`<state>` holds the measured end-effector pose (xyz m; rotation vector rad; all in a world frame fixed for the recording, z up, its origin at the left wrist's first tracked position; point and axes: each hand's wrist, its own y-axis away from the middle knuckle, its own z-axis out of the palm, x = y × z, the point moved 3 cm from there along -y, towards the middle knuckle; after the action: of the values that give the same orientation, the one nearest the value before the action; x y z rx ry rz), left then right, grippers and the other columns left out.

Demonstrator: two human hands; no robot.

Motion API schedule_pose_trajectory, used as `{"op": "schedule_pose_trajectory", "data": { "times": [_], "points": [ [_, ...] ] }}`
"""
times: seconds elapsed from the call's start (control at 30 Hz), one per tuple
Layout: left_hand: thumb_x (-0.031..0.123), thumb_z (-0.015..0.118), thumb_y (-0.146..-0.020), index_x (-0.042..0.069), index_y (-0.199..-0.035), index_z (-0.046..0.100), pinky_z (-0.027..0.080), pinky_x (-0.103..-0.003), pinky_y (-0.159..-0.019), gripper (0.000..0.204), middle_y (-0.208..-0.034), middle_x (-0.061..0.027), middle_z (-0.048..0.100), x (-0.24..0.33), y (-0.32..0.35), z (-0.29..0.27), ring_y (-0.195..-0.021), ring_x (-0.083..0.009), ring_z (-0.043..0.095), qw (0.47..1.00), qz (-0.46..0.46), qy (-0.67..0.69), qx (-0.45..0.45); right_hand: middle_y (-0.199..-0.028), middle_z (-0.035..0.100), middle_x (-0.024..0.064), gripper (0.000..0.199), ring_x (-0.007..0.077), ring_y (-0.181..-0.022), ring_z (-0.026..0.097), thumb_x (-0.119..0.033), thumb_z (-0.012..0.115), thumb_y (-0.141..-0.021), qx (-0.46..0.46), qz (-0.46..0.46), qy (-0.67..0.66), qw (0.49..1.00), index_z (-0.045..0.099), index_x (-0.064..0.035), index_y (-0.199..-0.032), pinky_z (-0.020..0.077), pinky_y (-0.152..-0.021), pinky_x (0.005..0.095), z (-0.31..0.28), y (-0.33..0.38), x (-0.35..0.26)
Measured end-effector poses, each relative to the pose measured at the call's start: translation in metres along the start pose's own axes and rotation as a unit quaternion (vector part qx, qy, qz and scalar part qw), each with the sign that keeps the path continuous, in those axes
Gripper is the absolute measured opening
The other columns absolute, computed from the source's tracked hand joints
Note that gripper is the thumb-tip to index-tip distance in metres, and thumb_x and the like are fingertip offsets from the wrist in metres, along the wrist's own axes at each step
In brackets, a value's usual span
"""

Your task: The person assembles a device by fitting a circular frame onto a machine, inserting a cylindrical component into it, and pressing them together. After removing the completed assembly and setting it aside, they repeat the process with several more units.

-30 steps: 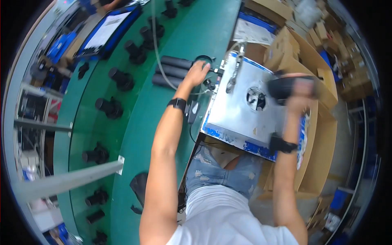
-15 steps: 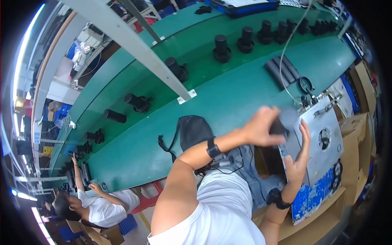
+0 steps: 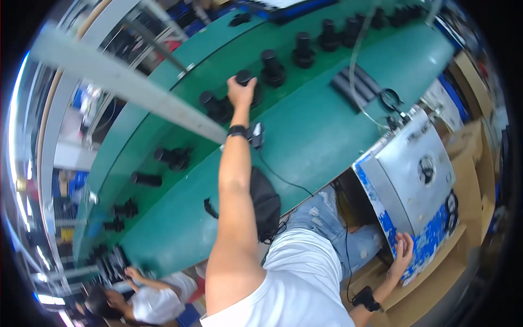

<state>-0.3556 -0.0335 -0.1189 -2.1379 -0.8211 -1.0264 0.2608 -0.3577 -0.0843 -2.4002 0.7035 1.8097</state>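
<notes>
My left arm reaches out over the green bench, and my left hand is closed round the top of a black cylindrical part standing on the darker green strip. The lower half of that part is mostly behind my hand. Similar black parts with wide bases stand beside it, one just to its right and another to its left. My right hand rests with slightly bent, parted fingers and nothing in it, next to the front edge of a metal machine with a worn blue panel.
Several black tubes and a black ring lie on the bench behind the machine. A black bag lies near my body. A grey metal post slants across at left. Cardboard boxes stand at right; a co-worker works at lower left.
My left hand has swung from the machine to the row of parts and grasped one. My right hand has dropped toward the machine's front edge. The dark part between my hands is gone from there.
</notes>
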Motion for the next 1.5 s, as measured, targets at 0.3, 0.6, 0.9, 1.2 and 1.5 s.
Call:
{"op": "schedule_pose_trajectory", "data": {
  "times": [0.3,0.6,0.9,1.2,1.5],
  "points": [
    [0.007,0.061,-0.082,-0.005,-0.124,0.047,0.034,-0.043,-0.105,0.046,-0.127,-0.0215,0.049,0.128,0.17,0.044,-0.119,-0.0361,0.046,0.922,0.346,0.118,-0.127,-0.102,0.065,0.008,0.021,0.0136,-0.095,0.06,-0.008,0.064,-0.089,0.139,-0.059,-0.013,0.988,0.06,0.0025,-0.106,0.0473,-0.085,0.0276,-0.053,-0.023,0.047],
    [0.008,0.06,-0.081,-0.001,-0.121,0.049,0.044,-0.039,-0.089,0.042,-0.121,-0.0164,0.052,0.094,0.368,0.042,-0.111,-0.0312,0.052,0.812,0.36,0.096,-0.449,-0.102,0.068,0.0145,0.033,0.0296,-0.095,0.066,-0.012,0.068,-0.078,0.352,0.011,0.197,0.915,0.061,-0.0054,-0.109,0.0516,-0.083,0.0374,-0.204,-0.123,0.126],
    [0.004,0.059,-0.081,0.002,-0.109,0.057,0.048,-0.035,-0.083,0.027,-0.116,-0.0161,0.056,0.126,0.386,0.011,-0.103,-0.0287,0.057,0.79,0.334,0.098,-0.504,-0.137,0.042,0.0099,0.031,0.036,-0.118,0.048,-0.007,0.061,-0.078,0.215,-0.006,0.381,0.899,0.063,-0.0108,-0.109,0.0466,-0.093,0.0456,-0.102,-0.187,0.107],
    [0.003,0.049,-0.094,0.0,-0.117,0.053,0.05,-0.025,-0.079,0.023,-0.114,-0.0114,0.058,0.205,0.467,-0.009,-0.092,-0.015,0.062,0.629,0.172,0.233,-0.722,-0.124,0.054,0.0137,0.022,0.0383,-0.112,0.054,-0.004,0.078,-0.066,0.293,-0.262,0.21,0.895,0.063,-0.0031,-0.082,0.048,-0.091,0.0399,-0.117,-0.017,0.019],
    [0.037,0.041,-0.101,0.003,-0.104,0.051,0.044,-0.021,-0.044,0.036,-0.072,-0.0052,0.061,0.265,0.503,0.007,-0.052,-0.0087,0.054,0.524,0.001,0.241,-0.817,-0.135,0.047,0.019,0.047,0.0318,-0.123,0.05,0.002,0.07,-0.067,0.168,-0.382,0.174,0.892,0.056,-0.0039,-0.112,0.0426,-0.097,0.0348,-0.078,0.062,-0.071]
  ]
}}
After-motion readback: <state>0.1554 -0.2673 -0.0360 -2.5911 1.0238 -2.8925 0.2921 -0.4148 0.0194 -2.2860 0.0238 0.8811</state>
